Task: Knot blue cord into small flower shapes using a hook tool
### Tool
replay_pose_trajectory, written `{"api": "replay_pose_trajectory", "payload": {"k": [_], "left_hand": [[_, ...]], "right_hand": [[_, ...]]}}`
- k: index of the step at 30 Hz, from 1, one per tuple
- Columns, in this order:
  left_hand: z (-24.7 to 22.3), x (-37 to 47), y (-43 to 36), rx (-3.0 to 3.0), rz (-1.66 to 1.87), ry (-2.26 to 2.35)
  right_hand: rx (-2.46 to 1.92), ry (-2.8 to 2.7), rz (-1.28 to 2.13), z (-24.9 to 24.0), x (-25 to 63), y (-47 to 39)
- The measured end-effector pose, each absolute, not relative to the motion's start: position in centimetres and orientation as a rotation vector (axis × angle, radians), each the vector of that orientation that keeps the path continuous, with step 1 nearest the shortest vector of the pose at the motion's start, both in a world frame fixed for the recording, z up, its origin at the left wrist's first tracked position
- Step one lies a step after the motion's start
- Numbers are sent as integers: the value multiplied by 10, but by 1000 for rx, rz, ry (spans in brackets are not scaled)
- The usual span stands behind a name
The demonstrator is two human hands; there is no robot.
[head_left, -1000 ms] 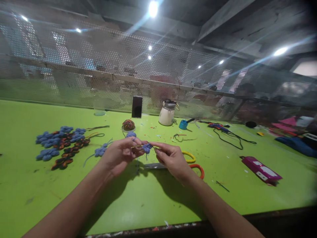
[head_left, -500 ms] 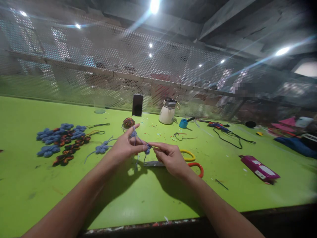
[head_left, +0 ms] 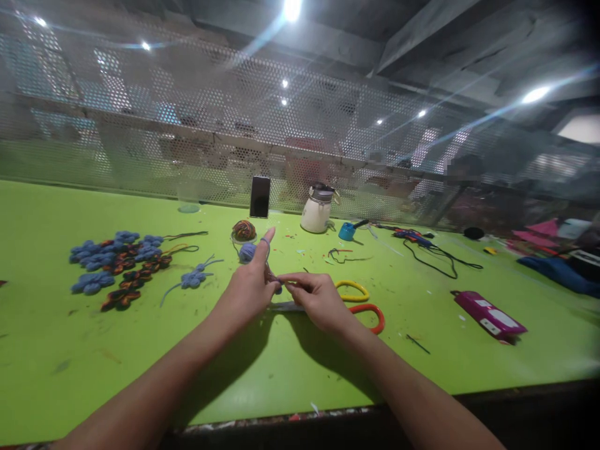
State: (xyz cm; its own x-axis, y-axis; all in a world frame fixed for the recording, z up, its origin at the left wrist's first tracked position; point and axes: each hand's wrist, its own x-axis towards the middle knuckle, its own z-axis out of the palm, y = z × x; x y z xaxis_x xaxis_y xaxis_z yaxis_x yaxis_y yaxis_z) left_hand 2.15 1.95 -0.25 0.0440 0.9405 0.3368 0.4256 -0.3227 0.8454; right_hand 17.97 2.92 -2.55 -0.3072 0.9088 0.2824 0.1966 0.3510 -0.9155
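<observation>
My left hand is closed on a small piece of blue crochet work, mostly hidden by the fingers. Blue yarn runs over its raised index finger. My right hand meets it from the right, pinching a thin crochet hook whose tip is at the work; most of it is covered. Behind the left hand lies a ball of blue yarn, with a multicolour yarn ball just beyond. Beneath the right hand rest scissors with one yellow and one orange handle.
Blue crochet flowers and dark orange ones lie at left, a single blue flower nearer. A phone, jar and blue pot stand behind. A glue gun and purple box lie right.
My left hand has turned, its index finger now more upright, and the blue yarn ball behind it shows more fully. Both hands stay together at the blue work.
</observation>
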Motion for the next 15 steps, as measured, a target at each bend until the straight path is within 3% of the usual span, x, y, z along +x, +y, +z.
{"api": "replay_pose_trajectory", "payload": {"k": [9,15], "left_hand": [[8,0,29,1093,1157,967],[-4,-18,49,1144,1216,1159]], "right_hand": [[-761,-1560,1327,-10,184,20],[-584,-1461,1326,7,202,12]]}}
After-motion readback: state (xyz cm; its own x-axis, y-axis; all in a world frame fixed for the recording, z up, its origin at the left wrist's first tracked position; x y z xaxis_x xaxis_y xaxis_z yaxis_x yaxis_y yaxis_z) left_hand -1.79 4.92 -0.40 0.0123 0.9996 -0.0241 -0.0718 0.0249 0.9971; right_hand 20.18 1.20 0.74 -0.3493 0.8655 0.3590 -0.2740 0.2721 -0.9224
